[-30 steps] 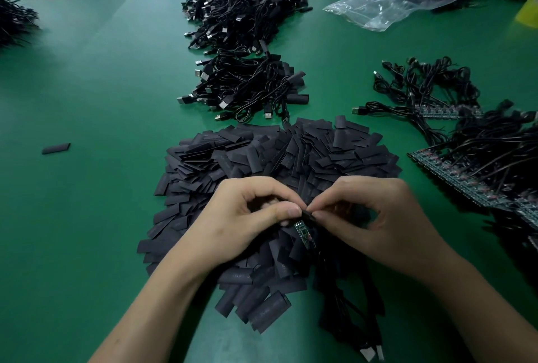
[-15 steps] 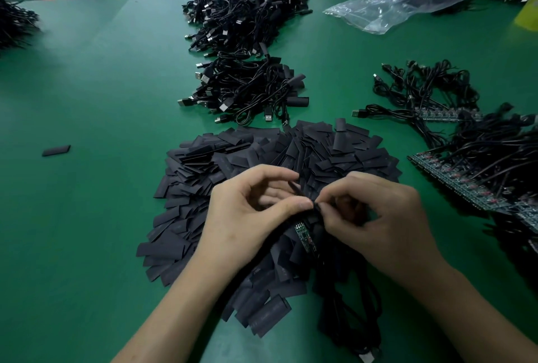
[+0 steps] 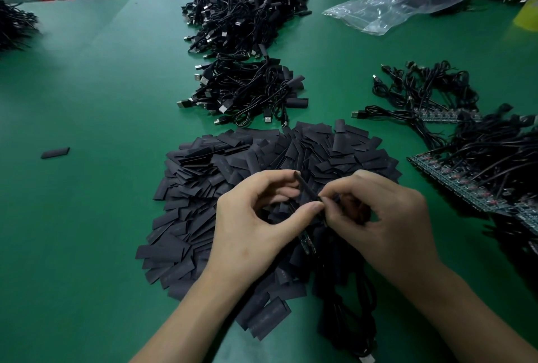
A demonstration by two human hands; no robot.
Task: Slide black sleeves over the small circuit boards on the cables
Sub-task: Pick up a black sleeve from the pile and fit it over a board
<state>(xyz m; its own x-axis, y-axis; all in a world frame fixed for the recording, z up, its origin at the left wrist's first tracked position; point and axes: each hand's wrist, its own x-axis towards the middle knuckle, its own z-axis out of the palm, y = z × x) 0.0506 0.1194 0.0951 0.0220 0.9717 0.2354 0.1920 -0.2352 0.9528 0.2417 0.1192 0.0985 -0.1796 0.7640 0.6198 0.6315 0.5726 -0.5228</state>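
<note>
Seen from the head camera, both hands worked low over the near middle of the green worktop (image 3: 102,86), above a wide pile of flat black sleeves (image 3: 233,164). The left hand (image 3: 253,223) pinched one black sleeve (image 3: 304,190) between thumb tip and curled fingers, and the sleeve stood tilted, its upper end leaning away toward the far side. The right hand (image 3: 384,223) had its fingers curled in tight, thumb and forefinger nipping a thin dark piece of the cable (image 3: 349,304) right at the sleeve's lower end; whether that piece was inside the sleeve I could not tell. Just below the two thumbs the small circuit board (image 3: 308,243) lay bare, outside the sleeve, with the rest of the cable trailing toward the near edge. Beyond the sleeve pile sat a bundle of USB cables (image 3: 241,91), and past it, near the far edge, a larger heap of cables (image 3: 241,13). Toward the right edge lay strips of joined circuit boards (image 3: 454,185) under tangled leads, with another loose bunch of cables (image 3: 431,91) behind them. A clear plastic bag (image 3: 393,4) lay at the far right corner, and a single stray sleeve (image 3: 55,153) lay well apart on the left side.
</note>
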